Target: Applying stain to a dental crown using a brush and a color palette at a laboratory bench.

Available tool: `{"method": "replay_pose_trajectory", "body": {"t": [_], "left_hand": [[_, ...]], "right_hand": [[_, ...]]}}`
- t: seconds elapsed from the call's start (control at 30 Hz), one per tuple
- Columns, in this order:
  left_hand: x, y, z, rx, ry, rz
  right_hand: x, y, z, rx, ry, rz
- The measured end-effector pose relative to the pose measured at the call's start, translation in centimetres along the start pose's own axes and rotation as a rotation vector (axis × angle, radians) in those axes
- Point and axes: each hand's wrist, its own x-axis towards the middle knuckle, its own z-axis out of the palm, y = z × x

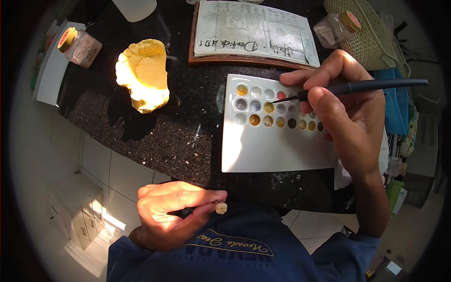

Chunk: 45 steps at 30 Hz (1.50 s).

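Between the thumb and fingers of my left hand (176, 214) is a small dental crown (221, 207), pale and tooth-shaped, held in front of my shirt. My right hand (350, 108) grips a dark fine-tipped brush (366, 86) like a pen. The brush tip points left, over the colour wells of a white palette (277, 148); whether it touches a well I cannot tell. Yellow, brown, grey, bluish and reddish pastes fill the rows of small round wells. A yellow plaster dental model (143, 75) stands to the palette's left, brightly sunlit.
Behind the palette lies a wood-edged pad with a paper cover (256, 33). Lidded jars stand at the left (80, 47) and far right (336, 29). A woven basket (366, 37) and a blue basket (393, 103) line the right. The dark speckled counter (164, 145) has a curved front edge.
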Motion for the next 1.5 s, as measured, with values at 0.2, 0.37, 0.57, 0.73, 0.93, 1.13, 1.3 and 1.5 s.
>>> {"method": "replay_pose_trajectory", "body": {"t": [0.2,0.37,0.57,0.73,0.93,1.13,1.3,1.5], "left_hand": [[0.3,0.1,-1.0,0.000,-0.114,-0.040],[0.4,-0.1,-1.1,0.026,-0.101,-0.034],[0.4,-0.3,-0.9,0.009,-0.094,-0.028],[0.2,-0.2,-1.1,0.011,-0.099,-0.024],[0.1,-0.6,-0.5,0.018,-0.028,0.044],[0.6,-0.1,-0.6,0.038,-0.052,0.047],[0.6,0.3,-0.1,0.105,-0.017,0.088],[-0.1,0.6,-0.3,0.304,0.019,0.079]], "right_hand": [[0.3,0.5,-0.4,-0.005,-0.044,-0.033],[0.7,0.9,0.0,0.010,-0.072,-0.062],[0.6,0.7,-0.3,-0.037,-0.094,-0.081],[0.4,0.8,-0.1,-0.019,-0.085,-0.087],[0.3,0.8,0.0,0.005,-0.080,-0.077],[-1.7,-2.4,-1.1,-0.099,0.010,-0.128],[-7.2,-4.7,1.2,-0.106,0.190,-0.231],[-10.4,-1.0,4.5,0.089,0.122,-0.319]]}}
